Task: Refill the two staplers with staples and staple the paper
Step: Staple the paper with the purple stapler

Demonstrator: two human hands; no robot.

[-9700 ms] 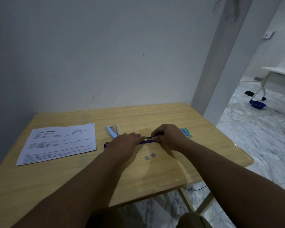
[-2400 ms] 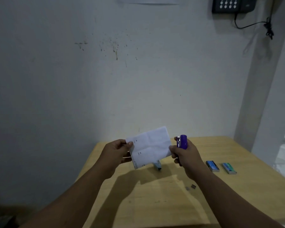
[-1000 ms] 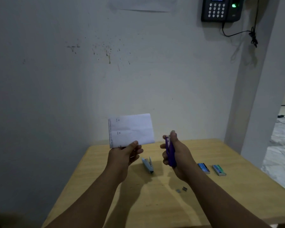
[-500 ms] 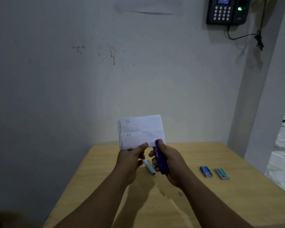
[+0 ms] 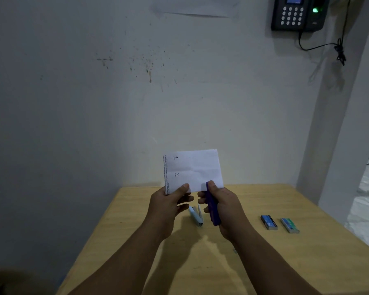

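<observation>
The folded paper [image 5: 193,170] is held upright above the far edge of the desk [image 5: 264,262], its long axis running left to right and its blank white face toward the camera; a line of fine print runs up its left edge, too small to read, with a small arrow and an X mark just inside it; faint creases cross the sheet. The left hand [image 5: 168,206] pinches the paper's lower left corner, thumb in front, fingers closed on it. The right hand [image 5: 224,206] is wrapped around the purple stapler [image 5: 211,206], fingers gripping it; the stapler is a slim, smooth plastic bar, its long axis near vertical, top end up at the paper's lower edge and base end down toward the camera; whether its mouth is on the sheet cannot be told. Below the hands the light blue stapler [image 5: 196,216] lies on the desk, sprung open in a narrow V that points toward the camera. To the right lie two small staple boxes side by side, a blue box [image 5: 269,222] marked "10" and a green box [image 5: 289,225], lettering unreadable. The desk is pale wood with visible grain.
</observation>
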